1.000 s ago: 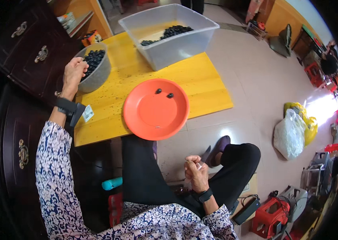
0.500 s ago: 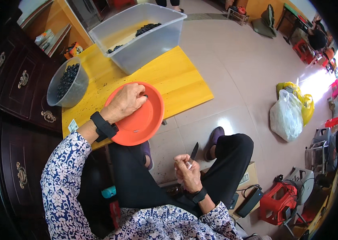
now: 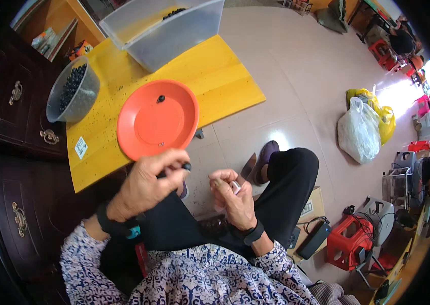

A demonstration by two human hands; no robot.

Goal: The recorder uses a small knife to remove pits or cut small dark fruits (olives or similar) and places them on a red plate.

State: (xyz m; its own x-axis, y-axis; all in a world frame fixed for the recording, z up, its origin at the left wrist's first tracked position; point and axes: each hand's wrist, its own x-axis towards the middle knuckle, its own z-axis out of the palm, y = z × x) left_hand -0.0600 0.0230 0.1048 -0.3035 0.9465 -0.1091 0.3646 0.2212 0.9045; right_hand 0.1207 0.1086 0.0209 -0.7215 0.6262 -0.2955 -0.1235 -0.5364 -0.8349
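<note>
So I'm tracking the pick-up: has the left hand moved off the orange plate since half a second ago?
Yes. The left hand came off the orange plate toward the lap.

A small dark fruit (image 3: 187,166) pinched in the fingertips, and a small knife (image 3: 243,175) gripped beside it.

The fruit is round, black and glossy, held at the tips of the thumb and forefinger of the left hand (image 3: 146,185), just near of the rim of the orange plate and above the dark trouser lap. To its right, a little apart, the right hand (image 3: 235,198) is closed round the pale handle of the knife; its short dark blade points up and to the right, away from the fruit, over the pale floor beside a purple shoe.
</note>
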